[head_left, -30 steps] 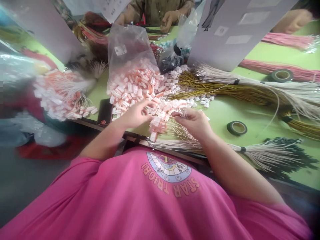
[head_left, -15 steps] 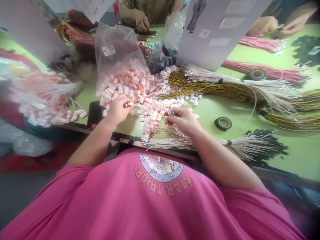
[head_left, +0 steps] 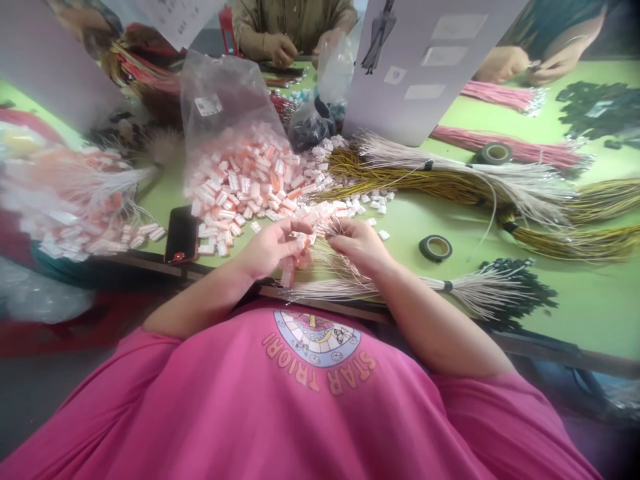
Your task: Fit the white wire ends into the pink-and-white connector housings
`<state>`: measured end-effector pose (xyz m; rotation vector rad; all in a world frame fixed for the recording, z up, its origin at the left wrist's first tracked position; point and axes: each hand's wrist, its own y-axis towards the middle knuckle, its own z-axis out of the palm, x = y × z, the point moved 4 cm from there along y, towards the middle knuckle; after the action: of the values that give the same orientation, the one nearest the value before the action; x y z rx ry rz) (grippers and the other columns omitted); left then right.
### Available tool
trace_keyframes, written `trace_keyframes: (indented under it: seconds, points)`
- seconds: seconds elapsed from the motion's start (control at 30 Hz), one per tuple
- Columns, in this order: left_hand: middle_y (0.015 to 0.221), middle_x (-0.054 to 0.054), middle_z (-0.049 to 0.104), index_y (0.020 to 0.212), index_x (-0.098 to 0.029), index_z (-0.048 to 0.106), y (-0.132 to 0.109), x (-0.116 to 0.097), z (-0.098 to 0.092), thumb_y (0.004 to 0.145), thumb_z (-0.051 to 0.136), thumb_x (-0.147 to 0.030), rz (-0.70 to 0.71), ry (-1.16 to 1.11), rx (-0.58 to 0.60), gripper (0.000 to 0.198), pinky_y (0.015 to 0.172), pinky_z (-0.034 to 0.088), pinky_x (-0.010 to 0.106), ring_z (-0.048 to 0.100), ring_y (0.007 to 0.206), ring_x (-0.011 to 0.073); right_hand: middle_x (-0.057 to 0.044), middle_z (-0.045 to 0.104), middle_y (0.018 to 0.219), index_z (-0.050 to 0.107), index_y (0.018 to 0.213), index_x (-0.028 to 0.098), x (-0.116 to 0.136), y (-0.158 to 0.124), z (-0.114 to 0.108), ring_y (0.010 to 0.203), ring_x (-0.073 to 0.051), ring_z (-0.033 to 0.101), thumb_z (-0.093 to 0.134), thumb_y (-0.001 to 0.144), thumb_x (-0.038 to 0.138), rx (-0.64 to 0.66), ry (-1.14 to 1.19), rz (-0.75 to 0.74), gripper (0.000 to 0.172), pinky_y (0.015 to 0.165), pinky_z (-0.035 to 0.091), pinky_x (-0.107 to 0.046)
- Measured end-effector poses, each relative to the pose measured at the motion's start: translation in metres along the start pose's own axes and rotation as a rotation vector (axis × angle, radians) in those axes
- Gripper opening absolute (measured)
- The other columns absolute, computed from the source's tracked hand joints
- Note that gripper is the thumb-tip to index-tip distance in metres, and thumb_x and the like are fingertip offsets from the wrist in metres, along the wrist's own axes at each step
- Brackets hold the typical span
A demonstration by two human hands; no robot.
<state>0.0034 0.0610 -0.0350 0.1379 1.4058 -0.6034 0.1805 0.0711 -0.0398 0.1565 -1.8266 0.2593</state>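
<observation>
My left hand [head_left: 270,252] is closed in a pinch on a small white connector housing [head_left: 300,238], close beside the other hand. In my right hand [head_left: 361,245], the fingers are wrapped round a bunch of thin white wires [head_left: 345,263], with fine ends showing above the thumb. Below and between the hands hang more wires and some orange-and-white connectors, partly hidden by the fingers. Just beyond lies a heap of white and orange connector housings [head_left: 260,170], spilling from a clear plastic bag [head_left: 225,93].
A phone [head_left: 181,233] lies left of the heap. To the right are a roll of black tape [head_left: 435,248], brown-yellow wires [head_left: 450,183] and a white wire bundle with black connectors [head_left: 520,290]. Co-workers' hands [head_left: 280,50] show across the table, behind a partition [head_left: 405,73].
My left hand has moved right and nearer, from the edge of the heap to beside my right hand. My right hand keeps its hold on the wires. The view has shifted slightly.
</observation>
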Motion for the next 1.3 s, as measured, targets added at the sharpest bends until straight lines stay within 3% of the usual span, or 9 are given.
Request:
trace_keyframes:
  seconds: [0.2,0.33,0.5,0.73,0.9,1.1,1.3]
  points:
    - [0.082,0.003,0.064,0.098,-0.015,0.056,0.003,0.005,0.004,0.072,0.072,-0.017,-0.032,-0.130,-0.037,0.031,0.059,0.057,0.028,0.068,0.075,0.0175,0.005,0.049,0.053,0.059,0.062,0.017,-0.005,0.000,0.003,0.052,-0.008,0.042,0.062,0.073,0.029,0.044,0.009,-0.025,0.017,0.052,0.032,-0.024]
    - [0.081,0.002,0.065,0.096,-0.015,0.055,0.006,-0.001,0.010,0.073,0.070,-0.014,-0.012,-0.159,-0.041,0.027,0.059,0.056,0.027,0.067,0.071,0.0155,-0.001,0.066,0.068,0.068,0.076,0.018,-0.007,0.000,0.007,0.060,-0.011,0.055,0.061,0.076,0.030,0.129,0.085,-0.012,0.014,0.060,0.043,-0.027]
    - [0.079,0.002,0.066,0.098,-0.014,0.057,0.008,-0.005,0.014,0.077,0.067,-0.013,0.043,-0.148,-0.024,0.023,0.060,0.056,0.026,0.067,0.070,0.0143,-0.001,0.065,0.071,0.064,0.079,0.019,0.000,-0.002,0.011,0.061,-0.011,0.055,0.055,0.078,0.026,0.172,0.118,-0.019,0.012,0.062,0.045,-0.027]
    - [0.079,0.000,0.064,0.095,-0.015,0.055,0.008,0.003,0.012,0.075,0.070,-0.014,0.013,-0.119,-0.065,0.025,0.059,0.056,0.025,0.068,0.069,0.0136,0.003,0.055,0.057,0.053,0.065,0.019,-0.002,-0.003,0.005,0.056,-0.010,0.050,0.054,0.075,0.022,0.011,0.032,-0.014,0.011,0.057,0.038,-0.026]
    - [0.071,-0.001,0.063,0.099,-0.016,0.054,0.010,0.004,0.010,0.076,0.070,-0.017,0.003,-0.023,-0.100,0.028,0.045,0.053,0.023,0.063,0.051,0.0119,0.003,0.055,0.057,0.060,0.065,0.018,0.000,-0.004,0.004,0.054,-0.009,0.047,0.056,0.074,0.025,0.060,0.047,-0.027,0.013,0.055,0.037,-0.026]
    - [0.078,0.001,0.063,0.098,-0.015,0.057,0.009,-0.001,0.009,0.080,0.066,-0.018,0.080,0.085,-0.137,0.020,0.055,0.058,0.025,0.065,0.062,0.0122,-0.001,0.061,0.062,0.061,0.067,0.017,0.005,-0.006,0.009,0.057,-0.012,0.052,0.049,0.076,0.023,0.107,-0.053,-0.025,0.016,0.058,0.040,-0.028]
    - [0.079,0.002,0.061,0.097,-0.014,0.059,0.006,-0.001,0.013,0.083,0.063,-0.020,0.090,0.080,-0.127,0.016,0.058,0.058,0.024,0.065,0.067,0.0118,0.004,0.054,0.056,0.054,0.066,0.018,0.004,-0.006,0.005,0.054,-0.010,0.048,0.054,0.073,0.021,-0.034,-0.008,-0.066,0.007,0.054,0.036,-0.026]
